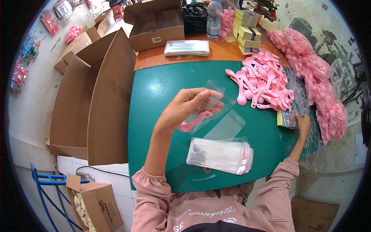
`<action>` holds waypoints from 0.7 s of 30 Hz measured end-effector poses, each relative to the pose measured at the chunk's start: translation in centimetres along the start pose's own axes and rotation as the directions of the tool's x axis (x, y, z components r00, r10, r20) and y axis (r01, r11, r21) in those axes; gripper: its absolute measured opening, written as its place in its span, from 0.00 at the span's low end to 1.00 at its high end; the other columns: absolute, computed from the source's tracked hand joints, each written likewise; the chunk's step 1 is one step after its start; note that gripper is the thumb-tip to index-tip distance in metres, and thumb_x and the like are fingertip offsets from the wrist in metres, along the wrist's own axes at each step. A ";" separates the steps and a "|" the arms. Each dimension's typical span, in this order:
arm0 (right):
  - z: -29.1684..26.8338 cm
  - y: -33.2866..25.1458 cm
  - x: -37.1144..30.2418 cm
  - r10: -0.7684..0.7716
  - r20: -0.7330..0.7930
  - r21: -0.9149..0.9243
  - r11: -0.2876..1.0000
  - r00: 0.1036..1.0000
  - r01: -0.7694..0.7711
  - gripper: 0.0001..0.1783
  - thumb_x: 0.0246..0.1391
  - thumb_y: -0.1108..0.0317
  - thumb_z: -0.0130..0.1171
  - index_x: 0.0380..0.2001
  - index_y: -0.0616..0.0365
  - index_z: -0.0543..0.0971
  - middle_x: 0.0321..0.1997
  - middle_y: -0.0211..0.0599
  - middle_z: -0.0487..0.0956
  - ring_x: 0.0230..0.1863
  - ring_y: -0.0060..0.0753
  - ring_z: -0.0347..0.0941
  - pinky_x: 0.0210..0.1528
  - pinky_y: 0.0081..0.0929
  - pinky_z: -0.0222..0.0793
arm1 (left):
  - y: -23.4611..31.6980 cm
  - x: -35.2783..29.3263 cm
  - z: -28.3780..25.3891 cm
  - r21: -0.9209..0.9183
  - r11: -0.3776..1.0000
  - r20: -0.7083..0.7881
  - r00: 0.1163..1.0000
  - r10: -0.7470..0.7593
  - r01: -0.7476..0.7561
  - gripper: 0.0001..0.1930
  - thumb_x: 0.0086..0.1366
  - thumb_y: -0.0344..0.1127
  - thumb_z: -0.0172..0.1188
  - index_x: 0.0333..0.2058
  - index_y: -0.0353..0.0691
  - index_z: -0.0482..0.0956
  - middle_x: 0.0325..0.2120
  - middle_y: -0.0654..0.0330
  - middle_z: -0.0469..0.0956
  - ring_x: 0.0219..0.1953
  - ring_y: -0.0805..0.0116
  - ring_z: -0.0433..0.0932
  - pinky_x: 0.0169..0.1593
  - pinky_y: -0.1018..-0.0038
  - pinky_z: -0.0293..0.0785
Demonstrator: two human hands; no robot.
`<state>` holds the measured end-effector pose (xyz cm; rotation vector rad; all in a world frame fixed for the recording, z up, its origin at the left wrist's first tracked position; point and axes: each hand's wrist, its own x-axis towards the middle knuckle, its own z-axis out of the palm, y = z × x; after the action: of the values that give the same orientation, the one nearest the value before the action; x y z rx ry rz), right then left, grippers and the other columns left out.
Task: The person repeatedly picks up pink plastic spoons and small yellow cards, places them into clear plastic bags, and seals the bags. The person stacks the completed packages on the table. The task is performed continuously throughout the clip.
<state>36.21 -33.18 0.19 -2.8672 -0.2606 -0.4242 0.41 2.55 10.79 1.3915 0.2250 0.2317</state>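
My left hand [188,105] is raised over the green table and pinches a clear plastic bag [215,101]. A pink spoon [195,121] shows through the film below the fingers, apparently inside the bag. Out at the right, my right hand [303,124] has its fingers closed at the edge of a small stack of printed cards [286,119]; whether one card is separated cannot be made out. Beyond that stack lies a heap of loose pink spoons [266,83]. In front of me rests a pile of clear bags [216,154], with a single bag [228,125] lying just past it.
Bundled pink spoons in plastic [322,92] line the right edge. Card stacks [247,33], a water bottle [213,21] and another bag bundle [187,48] sit at the back. A large open carton [110,96] flanks the table's left side; a smaller open carton [154,36] stands behind.
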 end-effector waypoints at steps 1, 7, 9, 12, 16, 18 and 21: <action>-0.2 -0.1 0.0 -0.010 0.001 0.008 1.000 1.000 0.010 0.34 0.41 0.47 0.57 0.43 0.66 0.72 0.40 0.55 0.75 0.42 0.51 0.71 0.46 0.39 0.64 | 0.3 -0.3 0.1 -0.003 1.000 0.021 1.000 0.005 -0.005 0.19 0.65 0.44 0.43 0.42 0.32 0.72 0.34 0.51 0.77 0.36 0.66 0.78 0.37 0.77 0.74; -7.2 -8.4 -4.1 -0.176 0.204 0.814 0.578 0.963 -0.067 0.16 0.49 0.72 0.53 0.43 0.63 0.71 0.38 0.41 0.76 0.37 0.31 0.74 0.42 0.26 0.67 | -1.3 0.6 0.9 -0.038 0.996 0.113 0.991 -0.072 0.077 0.17 0.65 0.41 0.45 0.41 0.32 0.73 0.34 0.50 0.77 0.37 0.66 0.77 0.38 0.77 0.74; -9.5 -13.7 -7.0 -0.480 0.106 0.956 0.291 0.871 0.044 0.13 0.50 0.75 0.51 0.40 0.62 0.70 0.38 0.37 0.75 0.38 0.25 0.73 0.41 0.22 0.69 | -1.8 0.9 1.3 -0.027 0.991 0.126 0.984 -0.123 0.128 0.18 0.65 0.41 0.45 0.42 0.31 0.73 0.34 0.50 0.77 0.37 0.66 0.77 0.39 0.77 0.74; -10.9 -20.1 -10.1 -0.560 0.066 0.994 0.112 0.826 -0.004 0.13 0.49 0.76 0.52 0.41 0.63 0.68 0.41 0.38 0.74 0.40 0.24 0.71 0.41 0.21 0.71 | -2.2 0.9 1.6 -0.041 0.988 0.151 0.979 -0.140 0.148 0.17 0.65 0.40 0.45 0.42 0.30 0.72 0.34 0.50 0.77 0.37 0.66 0.77 0.39 0.77 0.74; -12.0 -25.1 -13.7 -0.472 -0.016 0.997 0.063 0.881 0.052 0.13 0.51 0.77 0.49 0.42 0.62 0.66 0.38 0.36 0.74 0.35 0.23 0.72 0.36 0.20 0.73 | -2.5 0.9 1.3 -0.038 0.994 0.155 0.983 -0.098 0.105 0.17 0.65 0.40 0.45 0.42 0.30 0.73 0.34 0.51 0.77 0.37 0.67 0.77 0.39 0.77 0.74; -11.4 -24.7 -13.8 -0.469 -0.020 0.999 0.025 0.883 0.036 0.13 0.52 0.76 0.48 0.42 0.62 0.66 0.37 0.35 0.74 0.34 0.23 0.72 0.34 0.19 0.74 | -2.4 1.2 1.6 -0.019 0.997 0.161 0.984 -0.073 0.077 0.17 0.65 0.39 0.45 0.42 0.30 0.73 0.34 0.51 0.77 0.37 0.68 0.77 0.40 0.77 0.74; -10.3 -24.8 -14.2 -0.479 -0.049 0.999 -0.028 0.877 0.040 0.12 0.53 0.75 0.47 0.43 0.62 0.66 0.36 0.35 0.74 0.33 0.22 0.73 0.32 0.18 0.74 | -2.5 1.2 1.5 -0.050 0.996 0.142 0.988 -0.062 0.069 0.17 0.65 0.40 0.45 0.41 0.30 0.73 0.33 0.51 0.77 0.37 0.68 0.77 0.39 0.77 0.74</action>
<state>14.97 -14.07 10.45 -1.3088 -0.8108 0.2135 2.09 1.06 8.58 1.3375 0.1465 0.0844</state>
